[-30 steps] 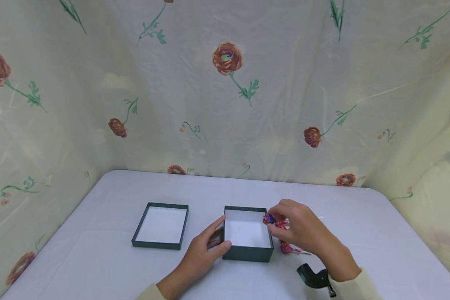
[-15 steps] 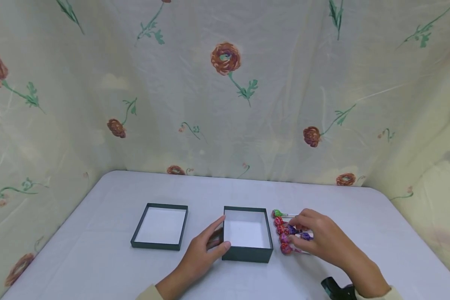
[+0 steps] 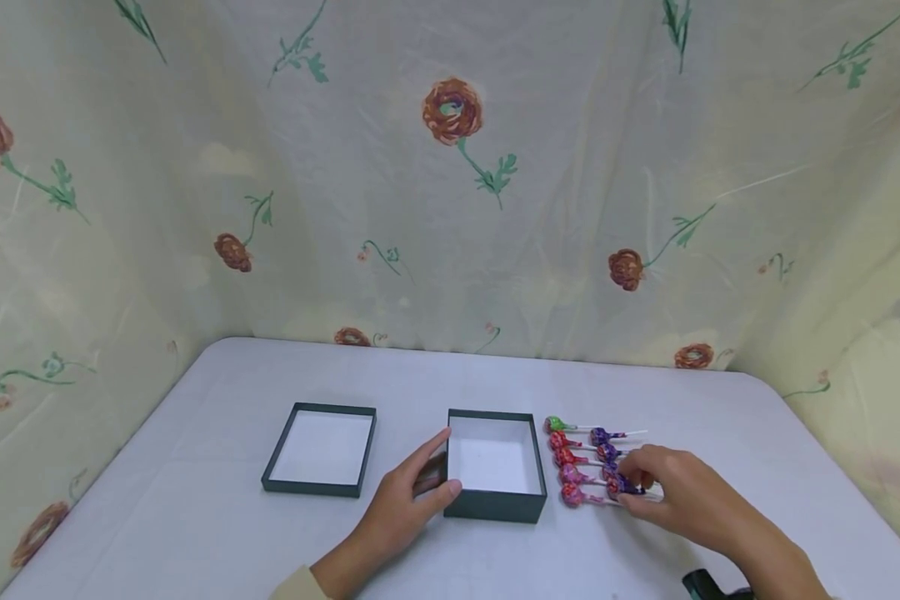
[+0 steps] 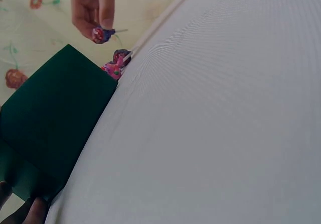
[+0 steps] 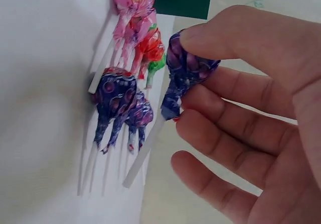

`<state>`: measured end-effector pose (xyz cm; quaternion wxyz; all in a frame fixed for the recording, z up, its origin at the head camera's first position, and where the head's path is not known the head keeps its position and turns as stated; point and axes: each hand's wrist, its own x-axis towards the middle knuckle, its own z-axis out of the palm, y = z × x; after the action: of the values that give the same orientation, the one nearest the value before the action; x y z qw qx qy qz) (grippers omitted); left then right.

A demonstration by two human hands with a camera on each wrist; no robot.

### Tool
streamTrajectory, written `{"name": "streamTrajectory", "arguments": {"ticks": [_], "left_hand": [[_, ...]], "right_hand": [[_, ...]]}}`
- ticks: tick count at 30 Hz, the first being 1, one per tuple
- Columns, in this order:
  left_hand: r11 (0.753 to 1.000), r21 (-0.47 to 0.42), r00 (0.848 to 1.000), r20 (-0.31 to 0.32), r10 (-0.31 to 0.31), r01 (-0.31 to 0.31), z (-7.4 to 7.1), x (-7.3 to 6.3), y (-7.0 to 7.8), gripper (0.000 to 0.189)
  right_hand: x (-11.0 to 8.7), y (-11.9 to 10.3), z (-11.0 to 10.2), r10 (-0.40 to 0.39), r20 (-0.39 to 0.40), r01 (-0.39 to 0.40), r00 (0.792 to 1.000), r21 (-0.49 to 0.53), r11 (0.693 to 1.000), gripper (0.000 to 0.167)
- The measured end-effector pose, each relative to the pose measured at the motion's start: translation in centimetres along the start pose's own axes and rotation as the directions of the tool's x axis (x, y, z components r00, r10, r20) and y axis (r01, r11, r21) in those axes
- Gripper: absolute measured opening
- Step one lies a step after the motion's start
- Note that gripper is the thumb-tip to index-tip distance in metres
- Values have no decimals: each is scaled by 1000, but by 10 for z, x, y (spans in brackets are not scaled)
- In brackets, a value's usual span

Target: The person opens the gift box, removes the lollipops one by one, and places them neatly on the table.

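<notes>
An open dark green box (image 3: 495, 505) with a white inside stands on the table. My left hand (image 3: 411, 493) rests against its left side, index fingertip at the rim and thumb at the near corner. Right of the box, my right hand (image 3: 682, 492) pinches a purple-wrapped lollipop (image 5: 183, 66) between thumb and fingers, its white stick pointing down and away from the palm. Under and beside that hand lie more purple lollipops (image 5: 114, 96). A column of pink (image 3: 572, 495), red (image 3: 564, 457) and green (image 3: 554, 424) lollipops lies between them and the box.
A shallow green-edged lid (image 3: 318, 479) with a white inside lies left of the box on the white-covered table (image 3: 195, 517). Behind the table hangs a flowered curtain (image 3: 390, 167). A black device (image 3: 708, 586) shows near the right wrist.
My right hand has moved from the box's right rim, over the lollipops, to the near right of them. Purple lollipops now show in a second column. The left hand and box have stayed put.
</notes>
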<state>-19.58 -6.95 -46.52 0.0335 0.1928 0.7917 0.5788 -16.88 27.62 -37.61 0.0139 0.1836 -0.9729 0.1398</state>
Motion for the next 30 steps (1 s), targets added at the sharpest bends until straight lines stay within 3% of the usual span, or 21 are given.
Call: {"name": "streamTrajectory", "arguments": {"ticks": [12, 21, 30], "left_hand": [[1000, 14, 1000, -1, -1, 1, -1, 0, 2, 64], [1000, 12, 1000, 2, 0, 0, -1, 0, 3, 63], [1000, 11, 1000, 1, -3, 3, -1, 0, 3, 63]], "right_hand": [[-1, 15, 10, -36, 49, 34, 998, 48, 998, 24], [1, 15, 14, 66, 160, -80, 985, 80, 994, 25], [2, 14, 16, 104, 178, -115, 979, 53, 992, 27]]}}
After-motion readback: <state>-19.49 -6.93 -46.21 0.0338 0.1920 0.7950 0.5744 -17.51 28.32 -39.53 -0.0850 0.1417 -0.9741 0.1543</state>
